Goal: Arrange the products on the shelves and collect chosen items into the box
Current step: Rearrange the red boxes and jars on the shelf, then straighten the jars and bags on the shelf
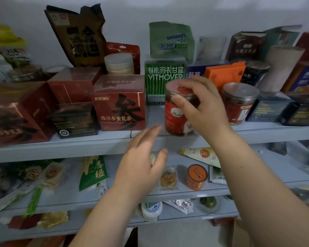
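Observation:
My right hand (202,107) grips the top of a red-labelled clear jar (176,118) that stands at the front edge of the upper grey shelf (96,147). A matching jar (239,104) stands just to its right. My left hand (143,154) hovers open below and left of the held jar, in front of the shelf edge, holding nothing. A red tea box with a large black character (119,104) sits to the left of the jar. A green VITMOVER box (164,81) stands behind it. No collecting box is in view.
The upper shelf is crowded: dark red boxes (16,113) at left, a brown bag (78,36), a green seaways pouch (171,40), an orange box (223,73), dark blue boxes (271,109) at right. On the lower shelf (257,184) lie snack packets and a small orange tub (196,177).

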Demonstrator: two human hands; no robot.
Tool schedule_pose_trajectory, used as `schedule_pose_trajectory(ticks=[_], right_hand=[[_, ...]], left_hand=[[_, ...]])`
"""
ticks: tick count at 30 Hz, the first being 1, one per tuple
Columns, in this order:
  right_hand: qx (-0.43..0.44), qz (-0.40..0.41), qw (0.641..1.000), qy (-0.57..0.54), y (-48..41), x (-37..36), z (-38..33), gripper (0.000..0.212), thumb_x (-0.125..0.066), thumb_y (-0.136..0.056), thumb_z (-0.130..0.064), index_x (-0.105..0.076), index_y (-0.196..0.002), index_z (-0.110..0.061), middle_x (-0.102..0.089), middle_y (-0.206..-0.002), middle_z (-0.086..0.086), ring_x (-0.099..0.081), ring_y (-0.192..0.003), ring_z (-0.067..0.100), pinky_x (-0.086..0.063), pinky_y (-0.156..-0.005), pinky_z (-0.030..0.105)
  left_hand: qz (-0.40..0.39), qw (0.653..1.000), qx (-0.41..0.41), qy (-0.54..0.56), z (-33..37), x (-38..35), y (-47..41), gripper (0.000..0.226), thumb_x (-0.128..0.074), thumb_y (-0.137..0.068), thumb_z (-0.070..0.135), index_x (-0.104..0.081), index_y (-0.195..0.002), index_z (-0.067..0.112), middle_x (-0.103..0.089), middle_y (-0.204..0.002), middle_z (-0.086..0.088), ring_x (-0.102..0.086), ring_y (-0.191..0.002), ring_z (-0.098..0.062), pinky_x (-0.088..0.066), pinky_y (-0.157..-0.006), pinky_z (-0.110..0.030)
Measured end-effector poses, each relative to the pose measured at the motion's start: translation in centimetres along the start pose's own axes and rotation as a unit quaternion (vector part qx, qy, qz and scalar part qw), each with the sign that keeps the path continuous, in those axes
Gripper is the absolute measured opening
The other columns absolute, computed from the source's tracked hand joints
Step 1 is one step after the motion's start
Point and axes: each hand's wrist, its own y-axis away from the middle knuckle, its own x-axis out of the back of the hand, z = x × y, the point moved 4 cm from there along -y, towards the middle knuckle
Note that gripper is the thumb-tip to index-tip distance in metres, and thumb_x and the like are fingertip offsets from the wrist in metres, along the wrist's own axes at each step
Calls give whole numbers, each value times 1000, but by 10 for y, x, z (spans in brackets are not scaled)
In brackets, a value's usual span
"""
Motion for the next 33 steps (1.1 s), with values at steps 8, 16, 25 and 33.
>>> schedule_pose_trajectory(ticks=[8,16,25,33], right_hand=[[21,-97,980,170,10,-8,1,70,-44,-103,-52,-12,-163,-35,-6,-172,2,5,-159,23,-12,-126,46],[141,41,958,247,70,38,59,67,-61,-92,-24,-42,-153,-7,-31,-162,23,-18,-154,45,-26,-118,66],[23,57,945,321,48,119,146,73,-54,-90,-36,-36,-157,-16,-36,-162,12,-15,-156,37,-10,-122,65],[70,99,947,297,38,150,180,42,-63,-90,-30,-62,-130,-17,-60,-132,8,-45,-140,36,-19,-119,63]], left_hand=[[-11,943,-153,-294,-8,-15,0,72,-43,-95,53,-33,-158,20,-24,-166,-18,-8,-155,-43,-25,-122,-60],[17,942,-274,-195,33,-52,-4,69,-57,-91,30,-39,-153,4,-40,-157,-18,-26,-152,-36,-27,-124,-47],[-73,996,19,39,101,-122,-76,95,-65,-95,41,4,-160,37,-6,-167,12,-15,-152,-11,-17,-118,-25],[26,991,122,56,119,-160,-128,97,-87,-65,59,-35,-139,25,-58,-135,1,-58,-121,-24,-51,-99,-43]])
